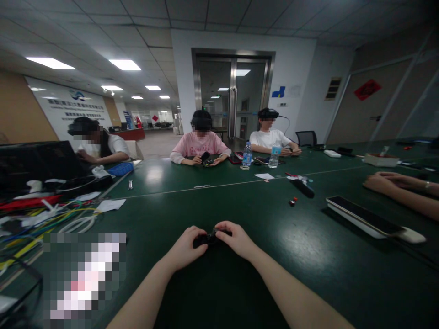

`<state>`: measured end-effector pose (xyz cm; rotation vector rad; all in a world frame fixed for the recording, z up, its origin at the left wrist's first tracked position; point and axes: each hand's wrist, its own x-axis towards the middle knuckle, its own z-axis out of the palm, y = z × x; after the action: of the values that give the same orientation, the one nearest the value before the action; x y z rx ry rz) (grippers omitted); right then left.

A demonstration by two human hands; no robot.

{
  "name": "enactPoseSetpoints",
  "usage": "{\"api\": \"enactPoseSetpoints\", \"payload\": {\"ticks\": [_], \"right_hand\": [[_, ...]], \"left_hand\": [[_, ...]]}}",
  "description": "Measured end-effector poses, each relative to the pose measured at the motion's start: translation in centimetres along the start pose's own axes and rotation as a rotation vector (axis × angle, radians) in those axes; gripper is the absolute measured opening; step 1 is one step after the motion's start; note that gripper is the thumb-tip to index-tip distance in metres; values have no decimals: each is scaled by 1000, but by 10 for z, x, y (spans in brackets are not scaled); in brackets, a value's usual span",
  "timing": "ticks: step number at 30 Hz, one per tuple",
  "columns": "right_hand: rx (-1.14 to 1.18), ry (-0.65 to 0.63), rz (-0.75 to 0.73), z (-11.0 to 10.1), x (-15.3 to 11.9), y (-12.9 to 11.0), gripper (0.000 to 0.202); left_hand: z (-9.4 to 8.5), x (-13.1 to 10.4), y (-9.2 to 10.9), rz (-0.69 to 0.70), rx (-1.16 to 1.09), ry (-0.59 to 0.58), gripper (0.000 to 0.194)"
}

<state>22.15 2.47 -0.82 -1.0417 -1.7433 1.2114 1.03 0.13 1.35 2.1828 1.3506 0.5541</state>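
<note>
A small dark object (207, 238), mostly black, sits between my two hands just above the green table; its kind is too dark and small to make out. My left hand (188, 246) closes round its left end, thumb in front and fingers behind. With thumb and fingertips, my right hand (236, 237) pinches the right end, where a thin part shows. Both forearms reach in from the bottom of the view. The fingers hide much of the object.
Cables (73, 224) and a pixelated patch (85, 274) lie on the left. To the right are a phone (365, 214) on a white block, a small red and black item (292, 201) and another person's hands (384, 183). Two bottles (275, 156) and several seated people are across the table (164, 205).
</note>
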Motion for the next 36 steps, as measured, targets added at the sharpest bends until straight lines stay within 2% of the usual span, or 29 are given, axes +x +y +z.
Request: {"api": "enactPoseSetpoints", "payload": {"ticks": [10,18,24,36], "right_hand": [[187,85,12,-3,8,20,35],[329,179,56,-8,7,19,37],[441,253,93,-10,11,27,36],[592,299,127,-12,12,25,42]], "left_hand": [[-2,-2,3,-41,-22,-12,28],[1,0,-1,-14,-15,5,29],[1,0,-1,-23,-9,10,29],[-2,-1,4,-45,-30,-6,32]]}}
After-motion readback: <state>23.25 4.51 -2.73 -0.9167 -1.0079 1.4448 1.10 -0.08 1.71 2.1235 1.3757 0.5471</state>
